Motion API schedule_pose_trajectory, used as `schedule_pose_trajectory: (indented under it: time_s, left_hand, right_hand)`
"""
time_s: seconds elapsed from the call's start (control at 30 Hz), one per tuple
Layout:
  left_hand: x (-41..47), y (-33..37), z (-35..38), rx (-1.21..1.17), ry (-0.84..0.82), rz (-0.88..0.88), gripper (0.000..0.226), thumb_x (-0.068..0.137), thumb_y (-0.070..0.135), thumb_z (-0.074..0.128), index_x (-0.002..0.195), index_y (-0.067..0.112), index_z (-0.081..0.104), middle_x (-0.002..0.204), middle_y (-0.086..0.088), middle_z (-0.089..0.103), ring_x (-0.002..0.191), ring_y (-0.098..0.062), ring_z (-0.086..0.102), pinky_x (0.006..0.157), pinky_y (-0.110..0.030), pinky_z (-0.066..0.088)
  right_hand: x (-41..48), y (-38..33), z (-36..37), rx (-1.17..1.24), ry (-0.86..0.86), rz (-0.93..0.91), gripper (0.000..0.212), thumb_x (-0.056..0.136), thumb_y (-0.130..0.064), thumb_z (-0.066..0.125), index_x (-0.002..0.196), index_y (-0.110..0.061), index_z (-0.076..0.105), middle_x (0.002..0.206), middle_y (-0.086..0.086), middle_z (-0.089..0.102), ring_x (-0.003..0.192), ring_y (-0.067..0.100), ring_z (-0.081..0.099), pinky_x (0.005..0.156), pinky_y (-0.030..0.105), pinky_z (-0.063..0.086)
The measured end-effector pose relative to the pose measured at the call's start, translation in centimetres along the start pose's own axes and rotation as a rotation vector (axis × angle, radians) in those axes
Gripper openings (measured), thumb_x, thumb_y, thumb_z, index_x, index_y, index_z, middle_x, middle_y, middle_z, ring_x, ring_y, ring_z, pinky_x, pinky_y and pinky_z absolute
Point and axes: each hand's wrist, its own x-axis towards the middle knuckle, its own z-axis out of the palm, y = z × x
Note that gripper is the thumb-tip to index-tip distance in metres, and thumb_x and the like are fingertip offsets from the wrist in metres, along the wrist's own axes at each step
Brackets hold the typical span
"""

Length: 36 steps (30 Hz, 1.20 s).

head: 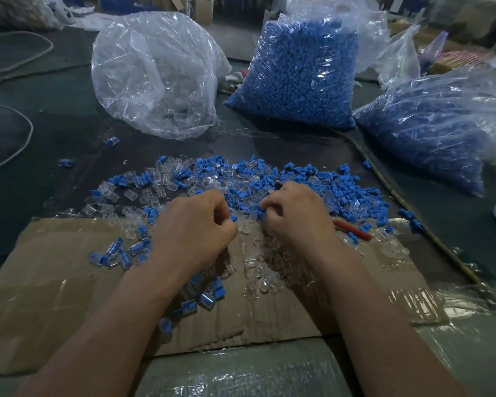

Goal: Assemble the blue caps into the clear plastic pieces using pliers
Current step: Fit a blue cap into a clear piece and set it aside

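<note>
A loose pile of blue caps (269,174) and clear plastic pieces (161,190) spreads across the dark table and the cardboard sheet (55,296). My left hand (195,227) has curled fingers that pinch a small blue cap (233,218) at their tips, over clear pieces. My right hand (295,213) grips the pliers (354,231); the red handle sticks out to the right and a dark tip shows above the knuckles. Its fingertips touch blue caps close to the left hand. Several assembled blue-and-clear pieces (121,253) lie left of my left wrist.
A clear bag of clear pieces (155,73) stands at the back left. Two bags of blue caps (298,75) (430,130) stand at the back right. A yellowish cable (384,181) runs down the right side and a white cord (20,133) lies at far left.
</note>
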Motion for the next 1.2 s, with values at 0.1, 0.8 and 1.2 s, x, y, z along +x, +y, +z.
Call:
schedule_pose_trajectory:
  time_s: [0.1,0.8,1.2]
  left_hand:
    - [0.0,-0.1,0.0,-0.015,0.003,0.005,0.030,0.076,0.009,0.063,0.061,0.029,0.046,0.062,0.007,0.057,0.059,-0.012,0.056,0.063,-0.035,0.053]
    - [0.0,-0.1,0.1,-0.037,-0.002,0.003,0.021,0.078,0.011,0.063,0.066,0.024,0.054,0.065,0.006,0.059,0.063,-0.011,0.057,0.064,-0.037,0.054]
    - [0.2,-0.2,0.2,-0.028,-0.035,0.016,0.011,0.082,0.014,0.062,0.073,0.020,0.062,0.066,0.012,0.058,0.066,-0.006,0.058,0.070,-0.033,0.054]
  right_hand:
    - [0.2,0.4,-0.1,-0.004,0.021,0.028,0.026,0.092,-0.019,0.046,0.107,-0.023,0.066,0.085,-0.006,0.046,0.084,0.009,0.040,0.077,0.024,0.032]
    - [0.8,-1.1,1.3,-0.090,-0.001,0.012,0.018,0.091,-0.023,0.047,0.099,-0.021,0.063,0.089,-0.005,0.041,0.087,0.011,0.035,0.078,0.028,0.028]
    - [0.4,-1.1,0.7,0.012,-0.047,0.002,0.013,0.089,-0.014,0.048,0.079,-0.023,0.049,0.085,-0.006,0.056,0.083,0.013,0.044,0.076,0.026,0.027]
